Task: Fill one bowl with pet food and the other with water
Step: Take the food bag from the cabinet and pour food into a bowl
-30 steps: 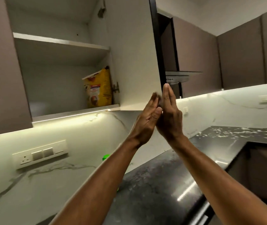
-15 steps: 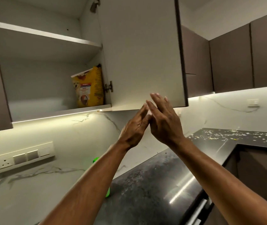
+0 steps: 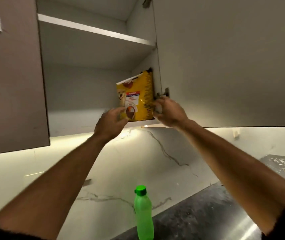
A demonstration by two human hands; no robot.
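The yellow pet food bag [image 3: 135, 97] stands upright on the lower shelf [image 3: 79, 126] of the open wall cupboard, pushed into the shelf's right end, its long axis vertical and its printed face turned toward the camera; its right edge sits against the cupboard's side wall, just by the hinge [image 3: 165, 94] of the open door [image 3: 224, 63]. Both hands are raised to it from below; the right hand [image 3: 169, 112] is at the bag's lower right edge, fingers curled and apparently touching it, though whether they have closed on it I cannot tell; the left hand [image 3: 111, 122] is at the lower left corner, fingers spread wide and blurred, just at the bag but not clearly gripping. The bag lies between the two hands, the right being nearer to a hold; lifting it out looks to call for drawing it leftward and forward, away from the side wall and hinge, which crowd the right hand. The upper shelf [image 3: 93, 30] is bare and leaves room above the bag. Well below, a green bottle [image 3: 144, 215] with a green cap stands on the dark desk [image 3: 207, 217] against the marble backsplash, between the forearms, so a bag brought straight down could knock it. No bowls are in view; neither filling has begun, by my judgement.
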